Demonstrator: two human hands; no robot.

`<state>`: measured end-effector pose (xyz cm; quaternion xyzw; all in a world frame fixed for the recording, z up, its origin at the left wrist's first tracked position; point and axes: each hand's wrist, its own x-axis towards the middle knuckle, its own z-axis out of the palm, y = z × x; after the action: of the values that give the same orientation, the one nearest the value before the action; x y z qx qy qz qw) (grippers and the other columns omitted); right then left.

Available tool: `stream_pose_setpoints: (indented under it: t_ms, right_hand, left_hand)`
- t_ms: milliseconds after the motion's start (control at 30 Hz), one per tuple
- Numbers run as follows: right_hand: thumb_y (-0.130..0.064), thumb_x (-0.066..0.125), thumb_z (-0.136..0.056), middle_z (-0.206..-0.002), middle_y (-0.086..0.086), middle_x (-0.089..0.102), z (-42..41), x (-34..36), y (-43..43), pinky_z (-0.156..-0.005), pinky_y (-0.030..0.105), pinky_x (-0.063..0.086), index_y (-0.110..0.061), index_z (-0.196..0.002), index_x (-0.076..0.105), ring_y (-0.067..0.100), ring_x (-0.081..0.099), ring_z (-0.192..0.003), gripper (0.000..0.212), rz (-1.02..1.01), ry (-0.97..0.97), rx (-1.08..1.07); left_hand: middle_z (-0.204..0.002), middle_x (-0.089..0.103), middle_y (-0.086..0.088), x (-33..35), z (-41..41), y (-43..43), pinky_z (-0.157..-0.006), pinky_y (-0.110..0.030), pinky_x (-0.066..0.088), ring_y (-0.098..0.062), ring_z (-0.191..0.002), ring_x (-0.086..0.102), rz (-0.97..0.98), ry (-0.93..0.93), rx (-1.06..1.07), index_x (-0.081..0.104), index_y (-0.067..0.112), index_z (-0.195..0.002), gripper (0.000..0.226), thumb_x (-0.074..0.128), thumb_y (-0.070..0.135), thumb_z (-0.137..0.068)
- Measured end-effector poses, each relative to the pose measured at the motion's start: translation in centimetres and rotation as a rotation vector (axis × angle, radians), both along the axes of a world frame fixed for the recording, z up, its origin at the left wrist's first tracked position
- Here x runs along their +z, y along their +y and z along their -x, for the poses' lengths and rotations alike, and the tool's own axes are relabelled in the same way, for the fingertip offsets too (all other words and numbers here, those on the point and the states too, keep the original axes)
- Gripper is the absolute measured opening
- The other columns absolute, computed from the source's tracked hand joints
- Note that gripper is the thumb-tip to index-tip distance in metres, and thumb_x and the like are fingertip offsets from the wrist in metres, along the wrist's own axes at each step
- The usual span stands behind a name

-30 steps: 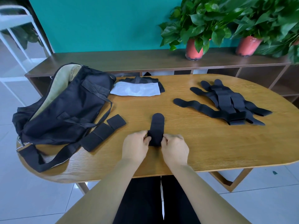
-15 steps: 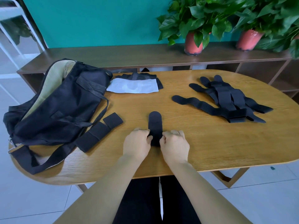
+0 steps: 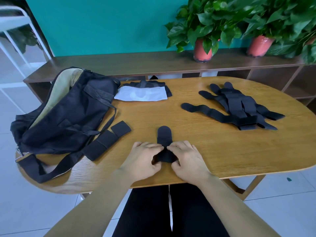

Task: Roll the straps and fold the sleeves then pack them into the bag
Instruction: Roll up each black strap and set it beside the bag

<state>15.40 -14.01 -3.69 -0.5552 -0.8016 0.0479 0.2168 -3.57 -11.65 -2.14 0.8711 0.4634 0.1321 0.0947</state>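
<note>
A short black strap lies on the wooden table pointing away from me, its near end wound into a roll. My left hand and my right hand pinch that roll from either side, fingertips meeting on top. A pile of several black straps lies at the right. The open black bag with a beige lining sits at the left. Folded black and white sleeves lie beside the bag at the far edge.
The bag's shoulder strap and its black pads trail over the table's near left. A dark shelf with two potted plants stands behind the table. A white rack is at the far left.
The roll has grown thicker under my fingers and the flat part of the strap is shorter. My fingertips now meet over the roll. The view has shifted slightly.
</note>
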Motion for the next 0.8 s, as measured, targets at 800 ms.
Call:
stream_pose_setpoints:
  t_ms: [800]
  right_hand:
    - [-0.024,0.056,-0.092,-0.095,-0.001,0.066,3.4,0.0,2.4,-0.063,0.025,0.034,-0.019,-0.101,0.071,0.018,0.055,-0.095,0.018,0.064,0.302,-0.546]
  left_hand:
    - [-0.085,0.060,-0.001,-0.2,-3.1,1.7,-0.062,-0.025,0.041,-0.020,-0.079,0.059,0.120,-0.333,0.482,0.059,0.018,-0.089,0.011,0.064,0.028,-0.090]
